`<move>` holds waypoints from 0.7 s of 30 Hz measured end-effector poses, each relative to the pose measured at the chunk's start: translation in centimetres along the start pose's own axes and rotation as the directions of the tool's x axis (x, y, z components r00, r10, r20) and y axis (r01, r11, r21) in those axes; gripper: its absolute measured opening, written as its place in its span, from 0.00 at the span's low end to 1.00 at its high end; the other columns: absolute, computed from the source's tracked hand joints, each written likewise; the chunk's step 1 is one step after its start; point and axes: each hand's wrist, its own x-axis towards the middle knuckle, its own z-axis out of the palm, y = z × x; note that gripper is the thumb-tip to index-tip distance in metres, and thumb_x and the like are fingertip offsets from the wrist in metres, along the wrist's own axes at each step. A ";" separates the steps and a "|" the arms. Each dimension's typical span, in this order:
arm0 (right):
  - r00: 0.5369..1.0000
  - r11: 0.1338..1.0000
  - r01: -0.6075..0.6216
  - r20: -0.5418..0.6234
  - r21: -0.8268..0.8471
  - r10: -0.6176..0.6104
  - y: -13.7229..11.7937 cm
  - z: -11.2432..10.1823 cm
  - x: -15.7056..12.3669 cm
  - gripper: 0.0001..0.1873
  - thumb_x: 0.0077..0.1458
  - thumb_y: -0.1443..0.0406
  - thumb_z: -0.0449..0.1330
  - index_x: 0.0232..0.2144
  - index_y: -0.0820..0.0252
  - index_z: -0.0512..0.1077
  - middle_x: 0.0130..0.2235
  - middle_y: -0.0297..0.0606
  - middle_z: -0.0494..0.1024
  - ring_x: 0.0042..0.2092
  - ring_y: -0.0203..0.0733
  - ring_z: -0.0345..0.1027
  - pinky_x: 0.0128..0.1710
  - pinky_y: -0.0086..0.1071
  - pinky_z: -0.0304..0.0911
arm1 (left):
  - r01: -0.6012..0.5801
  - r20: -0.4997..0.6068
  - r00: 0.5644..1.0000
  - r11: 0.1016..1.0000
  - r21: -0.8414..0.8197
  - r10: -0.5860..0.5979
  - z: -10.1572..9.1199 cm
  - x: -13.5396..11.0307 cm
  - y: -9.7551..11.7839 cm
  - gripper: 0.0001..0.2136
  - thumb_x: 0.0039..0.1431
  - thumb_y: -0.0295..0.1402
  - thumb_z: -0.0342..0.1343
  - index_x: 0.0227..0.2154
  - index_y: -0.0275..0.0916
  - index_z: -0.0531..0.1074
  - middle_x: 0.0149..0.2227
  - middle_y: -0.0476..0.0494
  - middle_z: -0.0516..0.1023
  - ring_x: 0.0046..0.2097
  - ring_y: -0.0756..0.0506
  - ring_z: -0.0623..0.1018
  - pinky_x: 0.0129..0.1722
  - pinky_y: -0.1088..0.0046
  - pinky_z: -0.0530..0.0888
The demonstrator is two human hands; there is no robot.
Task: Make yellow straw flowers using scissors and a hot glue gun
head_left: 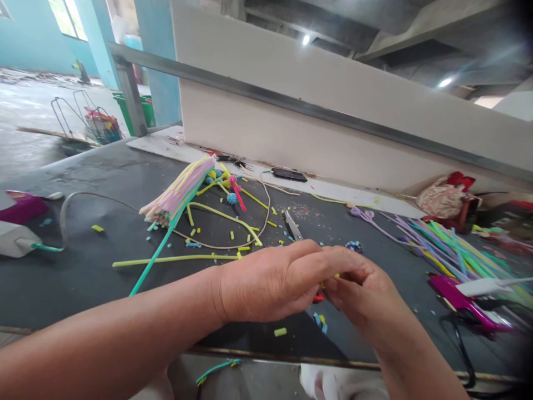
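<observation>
My left hand (275, 283) reaches in from the left with its fingers closed, its fingertips meeting those of my right hand (362, 289) above the table edge. A bit of a small yellow fuzzy piece (336, 275) shows in the pinch between both hands; most of it is hidden by fingers. Under my hands lie scissors, their blades (293, 225) pointing away and a red handle (318, 298) partly covered. Short yellow and blue cuttings (280, 332) are scattered around. Just beyond my right hand rests a dark blue fuzzy ball (355, 246).
A bundle of pink and yellow pipe cleaners (181, 191) lies left of centre, with loose yellow stems (175, 260) nearby. More coloured stems (453, 244) spread at right beside a magenta device (468, 305) with a cord. A phone (289, 175) lies near the back board.
</observation>
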 end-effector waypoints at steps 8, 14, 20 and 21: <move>0.999 1.000 -0.010 -0.043 -0.024 0.009 0.3 0.0 0.3 0.12 0.43 0.59 0.67 0.28 0.60 0.71 0.22 0.29 0.66 0.22 0.29 0.54 0.21 0.24 0.51 | 0.013 0.055 0.998 0.999 -0.049 -0.011 -0.1 0.0 -0.2 0.21 0.57 0.21 0.45 0.54 0.38 0.56 0.43 0.42 0.70 0.44 0.50 0.72 0.41 0.77 0.71; 0.997 0.998 -0.049 -0.054 0.040 0.051 -0.4 0.6 0.3 0.15 0.41 0.58 0.68 0.23 0.59 0.67 0.20 0.27 0.62 0.22 0.29 0.53 0.22 0.25 0.52 | 0.033 0.110 0.994 0.995 -0.099 -0.022 -0.4 0.0 -0.3 0.22 0.56 0.22 0.45 0.55 0.38 0.57 0.46 0.40 0.68 0.46 0.49 0.71 0.44 0.75 0.71; 0.994 0.992 -0.106 -0.021 0.072 0.107 -0.5 0.9 0.2 0.16 0.42 0.56 0.67 0.24 0.58 0.65 0.25 0.33 0.68 0.27 0.36 0.60 0.26 0.31 0.58 | 0.023 0.131 0.991 0.992 -0.121 -0.007 -0.6 0.0 -0.4 0.23 0.56 0.20 0.43 0.56 0.38 0.56 0.46 0.40 0.67 0.46 0.49 0.71 0.46 0.75 0.70; 0.994 0.992 -0.105 -0.018 0.065 0.107 -0.5 0.9 0.2 0.16 0.42 0.56 0.67 0.24 0.58 0.65 0.26 0.34 0.69 0.27 0.36 0.61 0.27 0.32 0.58 | 0.021 0.126 0.992 0.992 -0.123 -0.005 -0.7 0.0 -0.4 0.23 0.56 0.20 0.43 0.55 0.38 0.56 0.46 0.40 0.67 0.46 0.49 0.71 0.45 0.76 0.70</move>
